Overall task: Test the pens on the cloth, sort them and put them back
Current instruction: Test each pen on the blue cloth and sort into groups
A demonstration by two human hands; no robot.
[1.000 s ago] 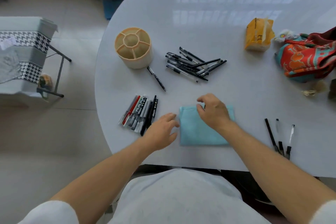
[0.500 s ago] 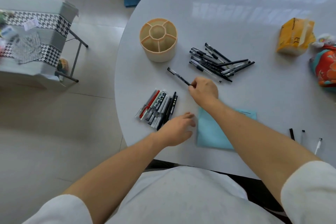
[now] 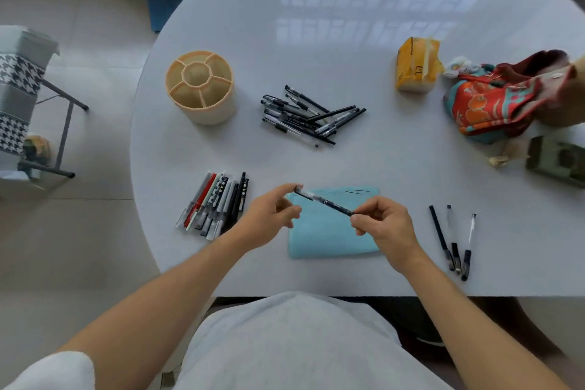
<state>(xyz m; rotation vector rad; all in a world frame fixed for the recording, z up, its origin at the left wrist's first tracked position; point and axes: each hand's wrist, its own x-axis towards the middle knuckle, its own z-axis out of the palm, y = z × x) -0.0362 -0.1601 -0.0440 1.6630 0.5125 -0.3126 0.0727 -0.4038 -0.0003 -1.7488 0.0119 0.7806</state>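
Now dark pen (image 3: pixel 324 202) with clear cap end, tilted.

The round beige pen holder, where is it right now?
In the head view the round beige pen holder stands far left on the white table, left of the loose black pen pile.

A glossy white table (image 3: pixel 411 168) mirrors window light. A matt, soft blue cloth (image 3: pixel 329 237) lies smooth on it. The holder (image 3: pixel 202 89) looks like matt beige plastic. The pens (image 3: pixel 304 117) have shiny black and clear plastic barrels. A yellow pack (image 3: pixel 414 65) looks like crinkled glossy film. A printed red bag (image 3: pixel 493 104) seems a silky fabric. The floor (image 3: pixel 79 247) is smooth pale tile.
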